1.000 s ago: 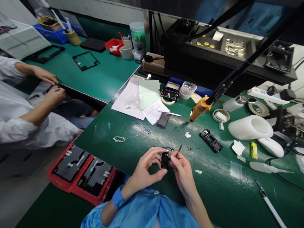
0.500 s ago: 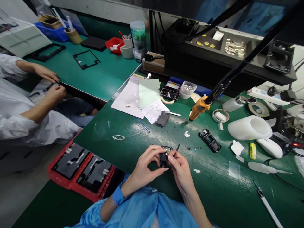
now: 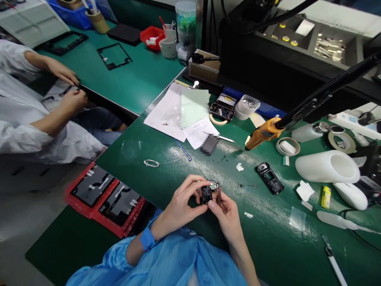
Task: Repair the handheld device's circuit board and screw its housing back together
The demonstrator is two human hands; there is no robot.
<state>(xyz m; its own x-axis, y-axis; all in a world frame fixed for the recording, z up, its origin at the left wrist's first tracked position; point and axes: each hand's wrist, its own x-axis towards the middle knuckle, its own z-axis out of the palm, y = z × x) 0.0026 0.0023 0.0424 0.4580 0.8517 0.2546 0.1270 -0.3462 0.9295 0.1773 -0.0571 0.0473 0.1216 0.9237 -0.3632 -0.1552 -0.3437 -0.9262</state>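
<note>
Both hands are up over the near edge of the green mat (image 3: 184, 167), and the left hand (image 3: 183, 204) pinches a small black module (image 3: 206, 194) between thumb and fingers. The right hand (image 3: 226, 214) meets it from the other side, thumb pressed on the module, with slim tweezers (image 3: 219, 195) tucked in its grip. Beyond the module lies a printed sheet (image 3: 199, 133), its writing too small to read. Right of the module lies an open black phone frame (image 3: 269, 178).
</note>
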